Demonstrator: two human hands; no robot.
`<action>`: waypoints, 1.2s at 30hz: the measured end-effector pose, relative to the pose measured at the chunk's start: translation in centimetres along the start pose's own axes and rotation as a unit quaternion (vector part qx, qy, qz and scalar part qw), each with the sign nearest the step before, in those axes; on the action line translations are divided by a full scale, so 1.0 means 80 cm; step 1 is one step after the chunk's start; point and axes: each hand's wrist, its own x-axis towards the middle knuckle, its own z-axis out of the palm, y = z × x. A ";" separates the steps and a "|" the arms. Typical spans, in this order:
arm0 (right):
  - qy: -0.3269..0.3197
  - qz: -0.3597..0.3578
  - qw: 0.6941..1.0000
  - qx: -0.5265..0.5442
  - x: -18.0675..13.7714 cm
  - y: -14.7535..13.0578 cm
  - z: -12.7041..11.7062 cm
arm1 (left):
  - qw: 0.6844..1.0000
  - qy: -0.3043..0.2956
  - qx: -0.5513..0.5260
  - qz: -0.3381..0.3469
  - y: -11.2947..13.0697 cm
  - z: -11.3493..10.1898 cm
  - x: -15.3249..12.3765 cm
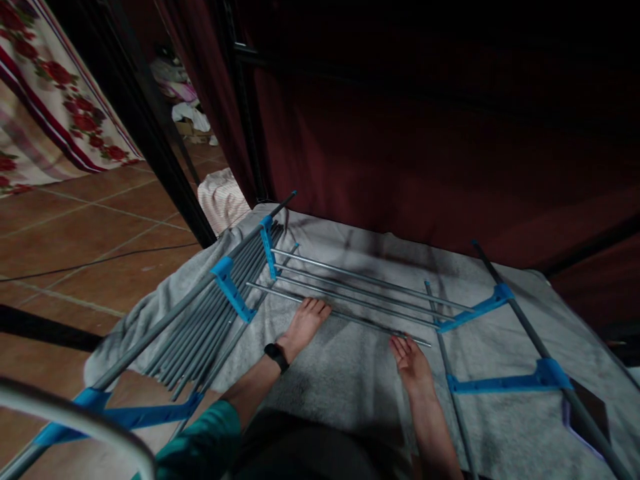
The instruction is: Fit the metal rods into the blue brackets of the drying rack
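My left hand (311, 319), with a dark band on its wrist, is closed over a thin grey metal rod (357, 320) left of its middle. Near the rod's right end, the fingers of my right hand (411, 359) hold it from below, palm turned partly up. The rod's left tip lies by a blue plastic bracket (233, 291) on the left frame. Beyond my hands, several similar rods (365, 275) run from another left bracket (268, 247) toward a blue bracket (476, 311) on the right frame. A lower right bracket (507, 384) sits nearer me.
More loose grey rods (215, 333) lie in a bundle under the left frame tube (160, 327). A grey blanket (350, 393) covers the surface below. Dark red curtains (400, 160) hang behind, and a black post (135, 113) stands left. A dark flat object (587, 413) lies at right.
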 end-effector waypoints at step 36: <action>0.061 -0.065 0.996 0.027 0.041 -0.023 -0.028 | 0.996 -0.054 0.032 -0.057 -0.055 0.001 -0.009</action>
